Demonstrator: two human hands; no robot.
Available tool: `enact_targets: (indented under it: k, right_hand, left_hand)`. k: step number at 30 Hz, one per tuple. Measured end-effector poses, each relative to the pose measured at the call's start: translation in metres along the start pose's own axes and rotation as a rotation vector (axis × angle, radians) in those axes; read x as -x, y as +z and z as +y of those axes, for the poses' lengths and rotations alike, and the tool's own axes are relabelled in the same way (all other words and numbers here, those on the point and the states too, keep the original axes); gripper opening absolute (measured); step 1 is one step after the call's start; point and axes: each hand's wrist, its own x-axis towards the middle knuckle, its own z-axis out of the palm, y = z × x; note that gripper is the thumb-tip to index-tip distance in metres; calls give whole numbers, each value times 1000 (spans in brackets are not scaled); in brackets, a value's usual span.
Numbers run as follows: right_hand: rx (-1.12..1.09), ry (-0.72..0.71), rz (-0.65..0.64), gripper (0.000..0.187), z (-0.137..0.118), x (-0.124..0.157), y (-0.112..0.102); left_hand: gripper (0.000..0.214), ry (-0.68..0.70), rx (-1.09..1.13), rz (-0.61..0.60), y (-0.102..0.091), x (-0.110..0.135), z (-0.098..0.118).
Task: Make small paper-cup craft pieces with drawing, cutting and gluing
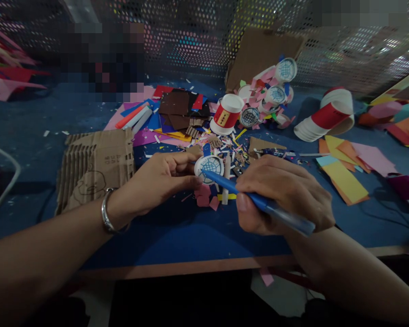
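Between the fingers of my left hand [163, 179] is a small paper cup [214, 167], its round white base turned toward me. Blue grid lines like a globe cover that base, and a blue paper piece [207, 149] stands at its upper edge. My right hand [286, 195] is closed around a blue marker pen [259, 202], whose tip touches or nearly touches the drawn lines. Pink paper pieces [204, 197] lie just below the cup. A rolled paper stick [226, 177] rests between the cup and my right hand.
A red-and-white cup [226, 113] stands upside down behind my hands, beside a cluster of decorated cups [271, 97]. More stacked cups [327, 116] lie at the right. Corrugated cardboard [98, 168] is at the left, coloured paper [347, 177] at the right. A perforated metal screen [191, 45] rises behind.
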Motion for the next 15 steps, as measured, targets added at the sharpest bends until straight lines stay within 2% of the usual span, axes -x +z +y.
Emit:
enact_targets:
  k: [12,15]
  right_hand:
    - [-37,-15,-9,24,-2,-1,-1]
    - [-23,21,-26,26,-3,-1,-2]
  left_hand:
    - [43,42,49,6,2,-1,0]
    - [44,45,40,27,2,-2,-2]
